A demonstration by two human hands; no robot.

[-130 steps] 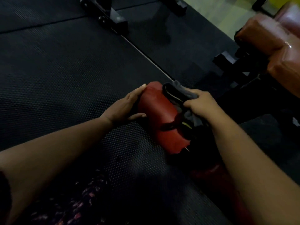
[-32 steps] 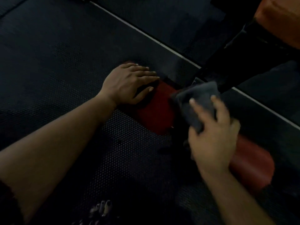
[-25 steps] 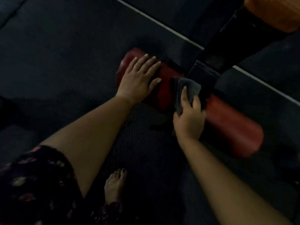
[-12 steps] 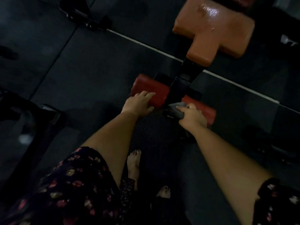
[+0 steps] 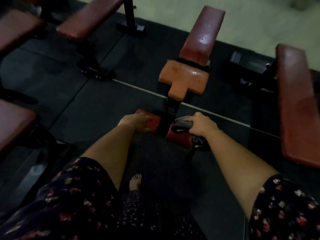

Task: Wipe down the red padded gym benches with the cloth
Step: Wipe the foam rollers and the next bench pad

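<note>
A grey cloth (image 5: 184,122) is gripped in the right hand (image 5: 202,125), whose fingers are curled tight round it, and is pressed onto the right red foot roller (image 5: 178,137) of a bench (image 5: 201,42) low on the dark floor mat (image 5: 103,104). The left roller (image 5: 152,119) is covered by the left hand (image 5: 136,122), fingers laid over it together. The rollers are parted by a black post (image 5: 168,116). The orange seat pad (image 5: 183,78) lies beyond. Other red benches (image 5: 297,104) are cut off at the mat's left and right edges and blurred. A bare foot (image 5: 136,182) is partly hidden by a floral dress (image 5: 72,201).
</note>
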